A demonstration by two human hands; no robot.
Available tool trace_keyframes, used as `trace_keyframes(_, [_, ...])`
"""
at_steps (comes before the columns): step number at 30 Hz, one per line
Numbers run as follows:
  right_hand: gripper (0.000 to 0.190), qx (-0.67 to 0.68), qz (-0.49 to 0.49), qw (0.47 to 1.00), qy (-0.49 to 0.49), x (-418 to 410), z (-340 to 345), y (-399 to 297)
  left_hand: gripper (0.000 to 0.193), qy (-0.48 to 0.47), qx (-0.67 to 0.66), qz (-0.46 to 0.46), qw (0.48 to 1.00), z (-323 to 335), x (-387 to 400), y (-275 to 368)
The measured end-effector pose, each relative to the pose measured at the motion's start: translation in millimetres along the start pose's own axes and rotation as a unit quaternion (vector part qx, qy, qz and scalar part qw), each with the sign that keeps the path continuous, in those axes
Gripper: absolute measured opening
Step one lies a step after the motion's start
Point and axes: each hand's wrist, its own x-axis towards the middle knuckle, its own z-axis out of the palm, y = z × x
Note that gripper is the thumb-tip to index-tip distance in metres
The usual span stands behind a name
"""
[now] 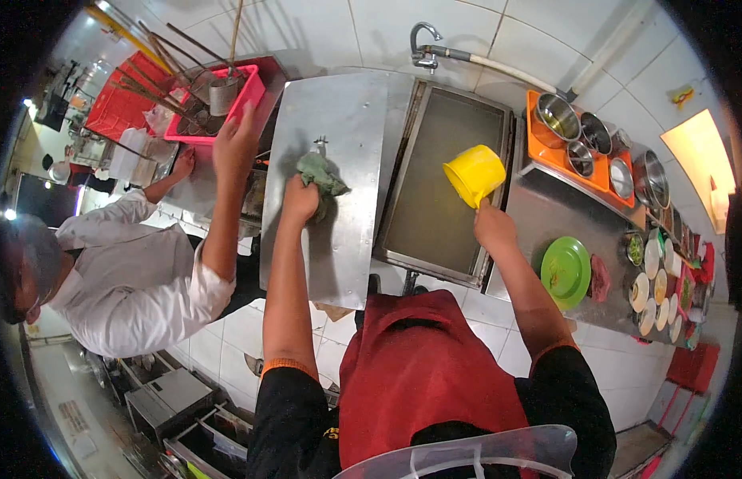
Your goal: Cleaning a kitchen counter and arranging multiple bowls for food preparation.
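My left hand (300,200) grips a bunched green cloth (321,173) over a flat stainless steel panel (347,251), near a small metal handle on it. My right hand (495,227) holds the handle of a yellow plastic dipper (475,173). The dipper is tilted, and hangs over a rectangular metal basin (442,132) filled with cloudy liquid. What the dipper contains cannot be told. A chrome faucet (426,45) is mounted on the tiled wall behind the basin.
At left, a co-worker in white (137,269) reaches towards a pink tub (251,90) holding long-handled strainers. On the right counter stand an orange tray (535,143) with steel pots, a green plate (565,272), a reddish cloth (599,278) and several small bowls.
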Motion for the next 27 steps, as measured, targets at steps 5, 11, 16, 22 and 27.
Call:
trace_keyframes(5, [0.024,-0.017,-0.016,1.0,0.015,7.8,6.1,4.8,0.036,0.012,0.024,-0.007,1.0,1.0,-4.7,-0.1])
trace_keyframes(11, [0.023,-0.017,0.003,1.0,0.011,7.3,4.5,2.4,0.034,0.025,0.046,-0.009,0.999,3.7,-11.1,13.6])
trace_keyframes(16, [0.023,-0.033,-0.016,0.999,0.015,12.2,8.9,3.8,0.03,-0.003,-0.016,0.006,1.0,-1.8,-11.8,18.0])
trace_keyframes(22, [0.023,-0.035,-0.008,0.999,-0.002,12.5,4.4,-3.6,0.031,0.037,0.024,0.001,0.999,1.0,-12.6,4.8])
trace_keyframes(27, [0.023,-0.026,0.002,1.0,-0.004,17.2,12.8,4.3,0.033,0.012,0.076,-0.064,0.995,-0.9,-13.5,32.4])
